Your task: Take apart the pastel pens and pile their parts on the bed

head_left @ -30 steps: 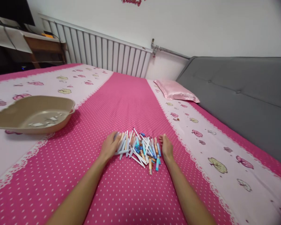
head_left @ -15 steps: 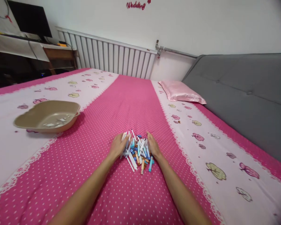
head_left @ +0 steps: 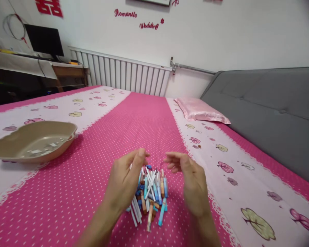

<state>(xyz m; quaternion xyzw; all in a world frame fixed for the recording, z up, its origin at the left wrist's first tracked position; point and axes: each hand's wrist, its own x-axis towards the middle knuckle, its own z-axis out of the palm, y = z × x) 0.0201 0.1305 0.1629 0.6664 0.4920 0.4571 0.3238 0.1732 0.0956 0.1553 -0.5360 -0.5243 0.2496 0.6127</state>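
A loose pile of slim pens, white sticks and small blue and brown pieces [head_left: 151,192] lies on the pink dotted bedspread [head_left: 146,127]. Over the pile's left edge hovers my left hand [head_left: 127,175], fingers curved inward and hiding part of the pile; I see nothing in its grasp. My right hand [head_left: 193,178] is apart from the pile on its right side, palm turned inward, fingers extended and holding nothing. At the pile's near edge, a tan patterned pen [head_left: 150,216] and a light blue pen [head_left: 162,212] stick out toward me.
A beige plastic basin [head_left: 64,145] with several small white pieces inside stands on the bed at left. A pink pillow [head_left: 201,110] lies before the grey headboard [head_left: 267,99]. Farther back are a white radiator [head_left: 121,73] and a desk with a black monitor [head_left: 45,41].
Both hands have lifted off the sides of the pile and come up nearer the camera. The right hand has moved outward, away from the pens. The view has tilted upward.
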